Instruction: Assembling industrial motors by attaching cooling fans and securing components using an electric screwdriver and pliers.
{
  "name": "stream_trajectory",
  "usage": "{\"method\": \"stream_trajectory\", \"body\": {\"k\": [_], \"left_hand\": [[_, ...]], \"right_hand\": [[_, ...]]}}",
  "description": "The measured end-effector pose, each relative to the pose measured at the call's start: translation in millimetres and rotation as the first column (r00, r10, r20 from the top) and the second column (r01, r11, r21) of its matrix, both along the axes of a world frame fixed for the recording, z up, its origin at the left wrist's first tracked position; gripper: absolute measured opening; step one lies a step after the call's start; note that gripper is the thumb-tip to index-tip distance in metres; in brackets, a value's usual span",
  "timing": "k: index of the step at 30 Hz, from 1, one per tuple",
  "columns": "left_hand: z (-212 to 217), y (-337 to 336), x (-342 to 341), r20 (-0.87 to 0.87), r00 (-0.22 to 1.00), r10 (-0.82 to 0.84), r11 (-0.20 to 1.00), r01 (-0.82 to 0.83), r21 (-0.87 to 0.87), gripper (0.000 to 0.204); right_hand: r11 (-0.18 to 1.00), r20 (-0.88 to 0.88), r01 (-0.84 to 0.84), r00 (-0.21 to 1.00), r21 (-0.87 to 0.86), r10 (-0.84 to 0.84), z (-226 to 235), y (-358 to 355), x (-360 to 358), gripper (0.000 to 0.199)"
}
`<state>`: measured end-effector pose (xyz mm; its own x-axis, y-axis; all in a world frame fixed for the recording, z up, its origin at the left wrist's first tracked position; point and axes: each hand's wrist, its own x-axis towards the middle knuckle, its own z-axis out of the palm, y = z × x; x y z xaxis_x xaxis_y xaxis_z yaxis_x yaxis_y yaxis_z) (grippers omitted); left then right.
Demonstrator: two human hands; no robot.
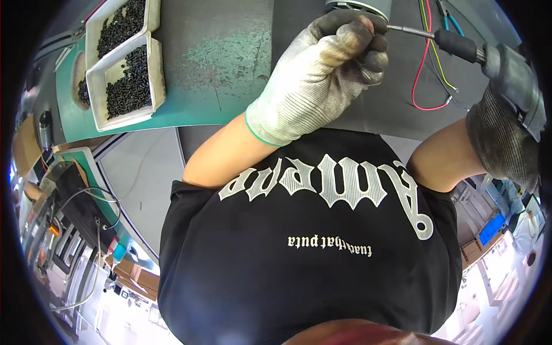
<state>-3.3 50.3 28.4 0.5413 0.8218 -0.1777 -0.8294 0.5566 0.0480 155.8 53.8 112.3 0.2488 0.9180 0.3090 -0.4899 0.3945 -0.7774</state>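
Observation:
My left hand (325,75), in a soiled white work glove with dark fingertips, is closed in a pinch at the top centre. What its fingers hold is too small to make out. Just beyond them sits a grey round metal housing (376,7), cut off by the upper edge. My right hand (503,135), in a dark grey glove, grips a power screwdriver (512,80) at the right. The long bit (411,30) of this tool points left, its tip reaching the left fingertips.
Two white bins (158,75) of small black screws (129,86) stand at the left of the worn green-and-grey bench (224,63). Red (415,86) and yellow wires (440,69) lie under the bit. Blue-handled pliers (454,23) rest at the far right.

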Motion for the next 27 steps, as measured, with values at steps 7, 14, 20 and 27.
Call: {"method": "stream_trajectory", "body": {"k": [7, 14, 20, 27], "left_hand": [[-20.1, 10.4, 4.4, -0.437, 0.756, 0.488, 0.571, 0.103, 0.815, 0.030], [-10.6, 4.2, 11.7, -0.237, 0.969, -0.066, 0.998, 0.068, -0.001, 0.029], [8.5, 2.3, 10.2, -0.471, 0.876, 0.106, 0.961, 0.030, 0.274, 0.024], [5.4, -2.3, 7.6, -0.697, 0.717, 0.011, 0.950, 0.210, 0.231, 0.027]], "right_hand": [[0.996, -0.127, -0.084, 0.989, -0.009, 0.082, -2.5, -9.6, 17.6, 0.022], [0.985, -0.277, -0.172, 0.947, -0.012, 0.162, -10.6, -0.7, 57.9, 0.022], [0.967, -0.387, -0.250, 0.888, 0.050, 0.249, -4.2, -1.8, 85.2, 0.022], [0.979, -0.309, -0.186, 0.929, 0.082, 0.202, 16.5, 16.6, 35.6, 0.026]]}}
